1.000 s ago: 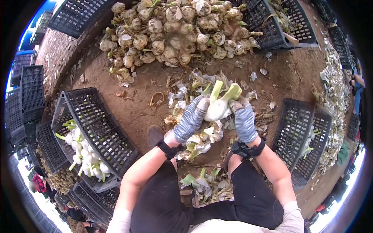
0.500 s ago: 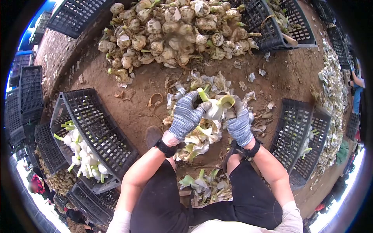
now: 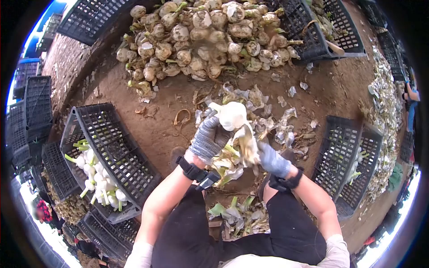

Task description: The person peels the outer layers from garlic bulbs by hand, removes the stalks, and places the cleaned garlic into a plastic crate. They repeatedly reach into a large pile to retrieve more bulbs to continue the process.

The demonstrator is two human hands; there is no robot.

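Note:
My left hand (image 3: pixel 209 136), in a grey knit glove, is closed round a white garlic bulb (image 3: pixel 233 116), its short stem pointing up and left. A strip of outer garlic skin (image 3: pixel 246 145) hangs from the bulb's lower right side. The lower end of that strip meets the fingers of my gloved right hand (image 3: pixel 273 161), which is closed and a little smeared by motion. Beneath both hands lies a heap of peeled skins (image 3: pixel 225 167) on the ground. Black bands sit round both wrists.
Ahead is a big pile of unpeeled garlic bulbs (image 3: pixel 203 40). A black crate (image 3: pixel 117 152) at left holds clean white bulbs (image 3: pixel 100 181); another crate (image 3: pixel 335 156) stands at right. A crate (image 3: pixel 308 35) sits beside the pile. Other people appear at the far edges.
The bulb has turned, its clean white side now facing up. My right hand has moved down, away from the bulb, and a strip of skin is now pulled off its side.

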